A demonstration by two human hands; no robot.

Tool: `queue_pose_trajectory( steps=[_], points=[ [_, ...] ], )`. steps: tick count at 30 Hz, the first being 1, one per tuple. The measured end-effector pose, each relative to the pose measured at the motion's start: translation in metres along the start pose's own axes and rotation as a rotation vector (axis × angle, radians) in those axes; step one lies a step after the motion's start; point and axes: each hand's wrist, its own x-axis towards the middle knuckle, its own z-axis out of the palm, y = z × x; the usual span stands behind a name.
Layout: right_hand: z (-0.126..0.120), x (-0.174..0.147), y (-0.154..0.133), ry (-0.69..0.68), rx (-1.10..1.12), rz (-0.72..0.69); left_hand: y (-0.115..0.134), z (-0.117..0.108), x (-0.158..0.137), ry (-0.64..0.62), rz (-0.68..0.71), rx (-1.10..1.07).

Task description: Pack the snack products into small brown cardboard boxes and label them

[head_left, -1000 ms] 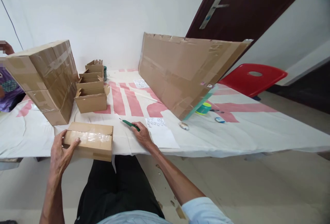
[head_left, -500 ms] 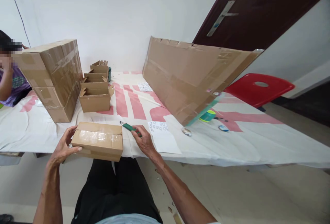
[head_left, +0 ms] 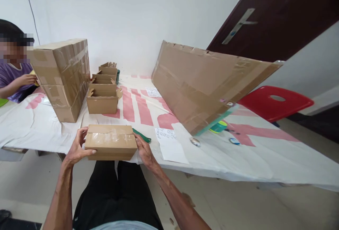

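A taped cardboard box (head_left: 111, 141) lies at the table's front edge, a strip of clear tape across its top. My left hand (head_left: 79, 149) grips its left end, thumb on the front face and fingers round the far side. At the right end, my right hand (head_left: 145, 152) is closed against the box, with its fingertips partly hidden. Just beyond those fingers is a green utility knife (head_left: 142, 135); its blade end is hidden behind the box.
Several open cardboard boxes (head_left: 102, 104) stand in a row behind, beside a taped carton stack (head_left: 62, 82). A large cardboard sheet (head_left: 196, 85) leans at centre right. Papers (head_left: 172, 149), a tape roll (head_left: 195, 141) and a red chair (head_left: 275, 103) are to the right. Another person (head_left: 16, 71) sits at left.
My right hand has let go of the utility knife and moved onto the box's right end. The knife now lies behind that hand. The other person's hand has lowered.
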Motion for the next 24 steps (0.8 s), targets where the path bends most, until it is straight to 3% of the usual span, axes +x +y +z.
queue_pose_trajectory(
  steps=[14, 24],
  points=[
    [-0.012, -0.006, 0.005, 0.011, -0.038, 0.051, 0.008, 0.001, -0.008, -0.104, 0.034, 0.032],
    [-0.018, -0.008, 0.01, -0.002, -0.04, 0.06, 0.005, 0.004, -0.013, -0.065, 0.036, 0.04]
  ],
)
